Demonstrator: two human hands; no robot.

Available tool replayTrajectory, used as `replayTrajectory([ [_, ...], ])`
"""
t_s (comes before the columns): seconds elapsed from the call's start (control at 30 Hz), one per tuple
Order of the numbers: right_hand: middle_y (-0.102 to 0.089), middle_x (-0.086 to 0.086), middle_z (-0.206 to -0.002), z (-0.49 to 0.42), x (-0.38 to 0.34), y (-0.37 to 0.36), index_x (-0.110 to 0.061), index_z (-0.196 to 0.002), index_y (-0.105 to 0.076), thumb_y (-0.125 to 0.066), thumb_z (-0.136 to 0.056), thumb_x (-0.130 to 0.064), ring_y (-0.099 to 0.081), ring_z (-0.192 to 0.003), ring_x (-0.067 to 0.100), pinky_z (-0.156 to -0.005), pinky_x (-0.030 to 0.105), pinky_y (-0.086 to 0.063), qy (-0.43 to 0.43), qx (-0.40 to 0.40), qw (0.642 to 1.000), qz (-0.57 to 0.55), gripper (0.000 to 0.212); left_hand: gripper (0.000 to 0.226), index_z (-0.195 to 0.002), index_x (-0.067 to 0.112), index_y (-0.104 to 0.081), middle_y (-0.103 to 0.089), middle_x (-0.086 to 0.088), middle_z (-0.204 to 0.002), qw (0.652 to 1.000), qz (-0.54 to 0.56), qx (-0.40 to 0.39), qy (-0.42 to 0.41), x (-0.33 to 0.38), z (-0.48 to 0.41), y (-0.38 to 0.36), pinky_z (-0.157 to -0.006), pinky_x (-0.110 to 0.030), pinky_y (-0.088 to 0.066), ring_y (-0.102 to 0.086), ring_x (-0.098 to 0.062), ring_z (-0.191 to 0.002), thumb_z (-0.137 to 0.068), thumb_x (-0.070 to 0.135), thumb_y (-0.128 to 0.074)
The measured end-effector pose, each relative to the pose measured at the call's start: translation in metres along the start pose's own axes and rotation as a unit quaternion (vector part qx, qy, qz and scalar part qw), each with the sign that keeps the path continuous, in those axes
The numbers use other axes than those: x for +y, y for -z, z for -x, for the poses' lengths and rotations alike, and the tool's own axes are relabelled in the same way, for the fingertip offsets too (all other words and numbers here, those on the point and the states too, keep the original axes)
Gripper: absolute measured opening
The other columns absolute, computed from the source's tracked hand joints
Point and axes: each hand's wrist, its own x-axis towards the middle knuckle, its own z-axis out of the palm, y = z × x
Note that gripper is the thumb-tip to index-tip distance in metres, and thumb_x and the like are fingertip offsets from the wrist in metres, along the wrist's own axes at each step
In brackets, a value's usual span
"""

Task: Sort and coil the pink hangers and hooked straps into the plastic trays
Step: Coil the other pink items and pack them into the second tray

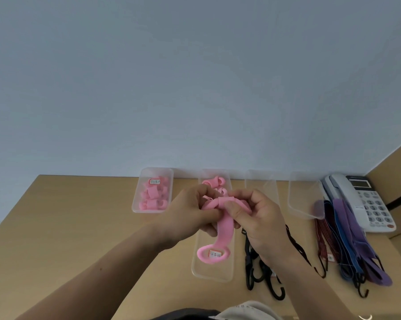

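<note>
1. Our left hand (192, 211) and right hand (259, 218) both pinch one pink hanger (225, 224) above the long plastic tray (211, 274), fingers curled round its upper part, which is bent into a loop between the hands
2. Its lower end hangs down; the labelled ring (213, 254) is over the tray's near half, contact with the tray we cannot tell
3. Coiled pink pieces (214, 182) lie at the same tray's far end
4. The small tray (170, 188) to the left holds more coiled pink hangers (152, 196)
5. Two clear trays (262, 181) (303, 197) stand to the right on the worktop (79, 227)
6. Black hooked straps (252, 266) lie just right of the long tray; purple, blue and red straps (356, 241) lie further right, just beside a white desk phone (368, 199)
</note>
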Motion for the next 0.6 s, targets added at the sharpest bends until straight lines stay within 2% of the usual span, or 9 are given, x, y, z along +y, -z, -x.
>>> replayTrajectory([
  [0.1,-0.073,0.009,-0.088,0.0017,0.0008,0.0008,-0.027,-0.092,-0.071,-0.082,-0.075,-0.027,-0.071,-0.081,0.024,-0.069,0.028,-0.058,-0.004,-0.004,1.000,-0.018,0.020,0.032,-0.110,-0.003,-0.056,-0.074,-0.019,-0.088,0.999,0.044,-0.018,0.007,0.0021,0.0007,0.0009,-0.068,-0.033,-0.059,-0.073,-0.029,-0.079,-0.079,-0.001,-0.065],
  [0.17,-0.072,0.008,-0.088,0.0031,0.0004,0.0018,-0.026,-0.093,-0.071,-0.079,-0.074,-0.024,-0.071,-0.084,0.026,-0.074,0.032,-0.059,-0.001,-0.008,1.000,-0.020,0.021,0.037,-0.112,-0.005,-0.056,-0.072,-0.022,-0.091,0.997,0.074,-0.016,0.018,0.0020,-0.0004,0.0009,-0.073,-0.038,-0.060,-0.072,-0.033,-0.084,-0.077,0.005,-0.066],
  [0.3,-0.073,0.002,-0.091,0.0042,0.0020,0.0042,-0.023,-0.097,-0.069,-0.076,-0.080,-0.002,-0.071,-0.089,0.025,-0.077,0.031,-0.059,0.003,-0.033,0.999,-0.025,0.028,0.032,-0.104,0.002,-0.060,-0.066,-0.009,-0.075,0.994,0.106,-0.004,0.033,0.0007,-0.0019,0.0004,-0.075,-0.044,-0.058,-0.067,-0.030,-0.076,-0.074,0.012,-0.067],
  [0.4,-0.072,-0.005,-0.088,0.0045,0.0022,0.0055,-0.020,-0.098,-0.066,-0.076,-0.076,0.002,-0.070,-0.087,0.017,-0.076,0.027,-0.056,0.003,-0.049,0.998,-0.025,0.033,0.028,-0.100,0.004,-0.062,-0.066,-0.015,-0.082,0.994,0.109,0.005,0.022,0.0000,-0.0015,-0.0004,-0.077,-0.046,-0.057,-0.066,-0.032,-0.077,-0.074,0.012,-0.072],
  [0.47,-0.072,-0.002,-0.088,0.0046,0.0012,0.0062,-0.014,-0.104,-0.063,-0.072,-0.075,-0.003,-0.069,-0.083,0.016,-0.071,0.024,-0.055,0.000,-0.058,0.997,-0.052,0.031,0.026,-0.099,0.004,-0.062,-0.066,-0.023,-0.090,0.994,0.106,0.014,0.003,0.0010,-0.0019,-0.0009,-0.076,-0.045,-0.057,-0.066,-0.039,-0.079,-0.076,0.006,-0.073],
  [0.53,-0.070,0.001,-0.083,0.0041,-0.0006,0.0056,-0.011,-0.106,-0.062,-0.069,-0.079,-0.016,-0.064,-0.070,0.017,-0.063,0.026,-0.051,-0.013,-0.049,0.996,-0.069,0.028,0.021,-0.098,0.004,-0.062,-0.065,-0.031,-0.097,0.996,0.089,0.019,-0.022,0.0014,-0.0027,-0.0002,-0.075,-0.045,-0.055,-0.065,-0.049,-0.083,-0.082,-0.005,-0.071],
  [0.6,-0.066,0.008,-0.077,0.0024,-0.0023,0.0048,-0.011,-0.100,-0.065,-0.073,-0.079,-0.032,-0.057,-0.060,0.022,-0.057,0.030,-0.048,-0.038,-0.026,0.997,-0.058,0.030,0.022,-0.095,0.005,-0.062,-0.067,-0.025,-0.093,0.997,0.059,0.014,-0.045,0.0015,-0.0034,0.0006,-0.071,-0.039,-0.056,-0.066,-0.043,-0.081,-0.083,-0.012,-0.068],
])
